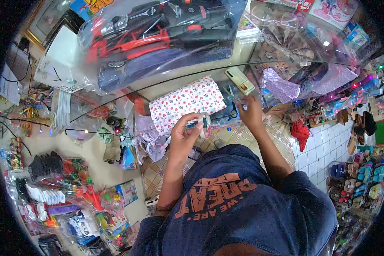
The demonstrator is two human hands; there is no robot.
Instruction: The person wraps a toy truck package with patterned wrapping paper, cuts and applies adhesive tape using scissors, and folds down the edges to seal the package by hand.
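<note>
My left hand [184,135] is closed on a roll of clear tape [207,126], held upright between thumb and fingers. Before it on the counter lies a package [187,102] in white paper with small red flowers. My right hand [251,112] has its fingers curled at a pair of scissors [233,112]; the blades point away from me and one dark handle loop shows, while the fingertips partly hide the rest. Just beyond that hand rests a gold phone [240,80].
A large plastic-wrapped toy car [158,36] stands behind the counter's dark curved edge. To the right are lilac dotted wrapped bundles [279,85]. Bagged goods and socks [45,194] lie at left; sandals [358,179] crowd the far right. A red bundle [300,134] hangs near my right arm.
</note>
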